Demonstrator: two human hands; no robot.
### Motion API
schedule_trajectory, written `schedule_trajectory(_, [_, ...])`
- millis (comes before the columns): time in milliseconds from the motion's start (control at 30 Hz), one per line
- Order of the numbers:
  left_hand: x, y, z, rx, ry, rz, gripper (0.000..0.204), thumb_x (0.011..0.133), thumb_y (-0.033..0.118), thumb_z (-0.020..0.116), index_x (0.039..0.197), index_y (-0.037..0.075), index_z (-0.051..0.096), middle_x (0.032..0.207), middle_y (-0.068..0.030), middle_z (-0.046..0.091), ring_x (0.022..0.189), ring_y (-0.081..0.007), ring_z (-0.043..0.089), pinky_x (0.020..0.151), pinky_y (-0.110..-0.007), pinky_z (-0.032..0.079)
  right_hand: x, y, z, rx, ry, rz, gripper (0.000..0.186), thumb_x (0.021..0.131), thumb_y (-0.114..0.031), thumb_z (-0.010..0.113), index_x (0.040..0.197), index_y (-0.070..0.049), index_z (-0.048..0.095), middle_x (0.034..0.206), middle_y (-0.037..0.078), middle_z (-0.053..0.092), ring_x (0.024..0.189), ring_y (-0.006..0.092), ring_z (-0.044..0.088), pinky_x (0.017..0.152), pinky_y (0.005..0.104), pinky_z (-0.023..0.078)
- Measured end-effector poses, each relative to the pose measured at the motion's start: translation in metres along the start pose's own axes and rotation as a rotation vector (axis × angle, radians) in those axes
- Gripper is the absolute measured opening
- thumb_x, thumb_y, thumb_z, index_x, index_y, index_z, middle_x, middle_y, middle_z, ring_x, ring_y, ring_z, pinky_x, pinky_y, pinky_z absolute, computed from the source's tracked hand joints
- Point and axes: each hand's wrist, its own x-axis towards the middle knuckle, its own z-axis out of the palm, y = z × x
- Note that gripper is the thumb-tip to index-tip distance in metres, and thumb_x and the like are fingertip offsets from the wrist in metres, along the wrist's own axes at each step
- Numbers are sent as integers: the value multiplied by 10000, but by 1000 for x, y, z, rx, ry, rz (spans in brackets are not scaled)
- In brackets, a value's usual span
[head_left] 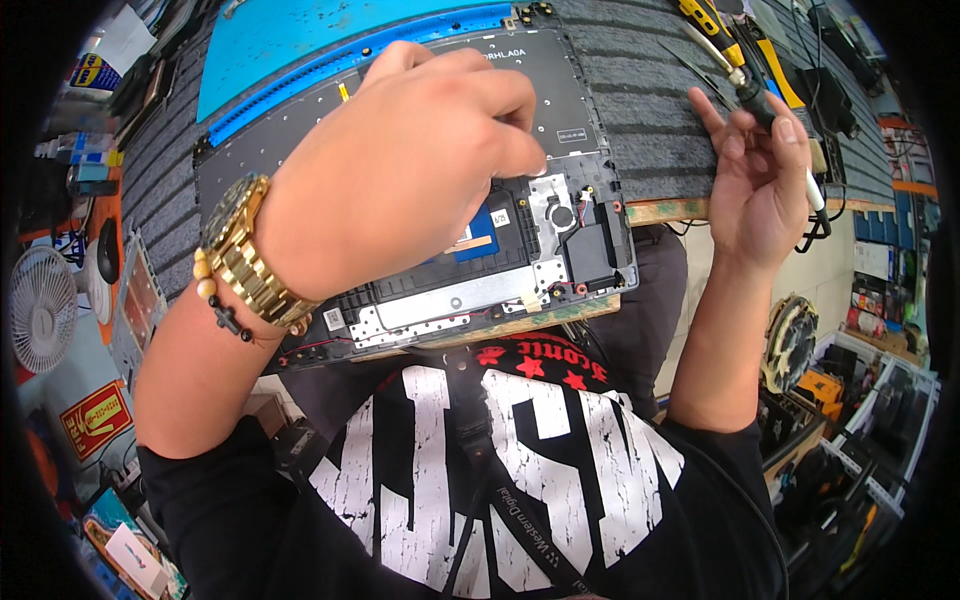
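A dark laptop top case [585, 125], inner side up, lies on the bench's near edge. My left hand [430, 140] reaches across it from the left, fingers curled down and closed. The thumb and index tip meet the case above a silver bracket [548, 200]; whatever they pinch is hidden. Beside the bracket sits a black speaker box [592, 255], and a blue part [478, 238] shows under the hand. Raised right of the case, my right hand [755, 180] grips a soldering iron [755, 100] with a black grip and white tail. Its metal tip points up and left, away from the case.
A ribbed grey mat [655, 150] covers the bench, with a light blue sheet [280, 45] at the far left. Tweezers [695, 75] and a yellow-black tool [712, 32] lie near the iron. A white fan [45, 310] stands left; shelves [870, 400] hold parts at right.
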Motion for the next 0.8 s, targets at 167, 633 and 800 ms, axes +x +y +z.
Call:
schedule_trajectory(167, [-6,10,4,23,49,7,363,834,-35,744,1130,134,870,1246,-20,740,1229,-273,678,1116,-473,449,-1,-3,-3,11,-202,70,246,1066,-116,667,1243,53,686,898,127,683,793,207,620,1083,607,575])
schedule_trajectory(633, [-7,17,4,70,46,-10,399,832,-10,776,1198,128,853,1295,-21,738,1248,-240,702,1233,-595,404,-17,-15,26,-450,-305,237,144,991,-81,814,1071,23,754,806,40,722,678,86,623,608,245,463])
schedule_trajectory(800, [-6,19,2,66,17,-23,415,834,-15,769,1211,139,851,1297,-17,738,1250,-228,701,1253,-597,387,-18,-14,29,-487,-312,213,119,1001,-67,817,1064,15,758,807,37,734,681,77,644,600,237,476])
